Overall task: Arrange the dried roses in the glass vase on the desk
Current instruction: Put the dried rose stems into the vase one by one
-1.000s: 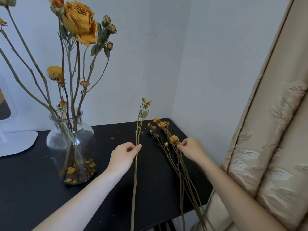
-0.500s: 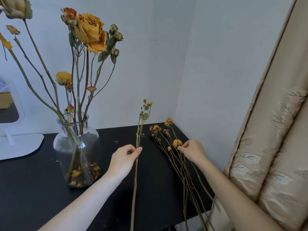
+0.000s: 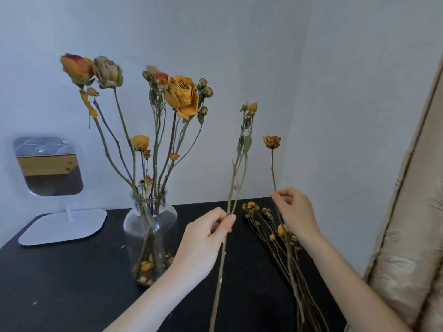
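A clear glass vase (image 3: 149, 226) stands on the black desk (image 3: 72, 283) and holds several dried roses, the largest a yellow bloom (image 3: 183, 95). Loose petals lie in its bottom. My left hand (image 3: 203, 243) pinches a long rose stem (image 3: 236, 173) upright, just right of the vase. My right hand (image 3: 296, 213) holds a thinner stem upright, topped by a small orange rose (image 3: 272, 141). Under that hand a bunch of dried roses (image 3: 271, 226) lies flat on the desk, stems running off the front edge.
A small white-framed mirror (image 3: 49, 165) on a flat white base (image 3: 63, 226) stands at the back left of the desk. A beige patterned curtain (image 3: 412, 236) hangs close on the right. White walls meet in a corner behind the desk.
My right hand has lifted one small orange rose out of the flat bunch and raised it upright. The view has tilted upward; my left hand still holds its stem.
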Tool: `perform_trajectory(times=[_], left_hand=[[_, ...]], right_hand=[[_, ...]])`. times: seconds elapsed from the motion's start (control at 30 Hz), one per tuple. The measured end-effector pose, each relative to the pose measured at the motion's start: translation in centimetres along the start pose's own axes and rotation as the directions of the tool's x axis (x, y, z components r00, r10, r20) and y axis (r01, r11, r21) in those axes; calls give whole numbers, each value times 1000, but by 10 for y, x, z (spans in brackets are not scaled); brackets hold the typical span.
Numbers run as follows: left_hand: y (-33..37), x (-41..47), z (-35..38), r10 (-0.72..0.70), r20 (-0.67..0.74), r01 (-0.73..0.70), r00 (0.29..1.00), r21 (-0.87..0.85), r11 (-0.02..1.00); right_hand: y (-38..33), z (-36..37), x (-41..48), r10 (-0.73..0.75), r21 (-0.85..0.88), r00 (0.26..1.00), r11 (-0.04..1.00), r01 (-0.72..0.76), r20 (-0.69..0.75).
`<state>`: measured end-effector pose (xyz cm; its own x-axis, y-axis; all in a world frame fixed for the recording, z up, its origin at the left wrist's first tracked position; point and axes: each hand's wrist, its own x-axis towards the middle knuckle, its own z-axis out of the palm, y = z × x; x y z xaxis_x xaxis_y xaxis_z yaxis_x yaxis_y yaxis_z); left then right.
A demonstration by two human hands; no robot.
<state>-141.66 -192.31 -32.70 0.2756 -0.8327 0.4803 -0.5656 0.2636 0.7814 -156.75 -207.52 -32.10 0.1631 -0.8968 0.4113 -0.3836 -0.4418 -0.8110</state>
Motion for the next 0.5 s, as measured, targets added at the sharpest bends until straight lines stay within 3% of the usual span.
perform_trajectory(times=[0.2,0.27,0.37,0.5], left_hand=[[33,-28,-45,135,58,-129,989,-92,987],[40,-35,-64,150,21,-148,988,-86,985],[53,-39,-93,190,-157,-199,969,-41,979],[63,-31,-131,246,-419,-274,874,-7,962]], right_hand=[[-34,19,-8,-101,112,995,989,97,24],[-42,23,-10,-126,131,992,984,121,30],[-50,29,-12,-136,136,990,982,128,47],[-59,36,-15,-154,152,986,978,143,63]])
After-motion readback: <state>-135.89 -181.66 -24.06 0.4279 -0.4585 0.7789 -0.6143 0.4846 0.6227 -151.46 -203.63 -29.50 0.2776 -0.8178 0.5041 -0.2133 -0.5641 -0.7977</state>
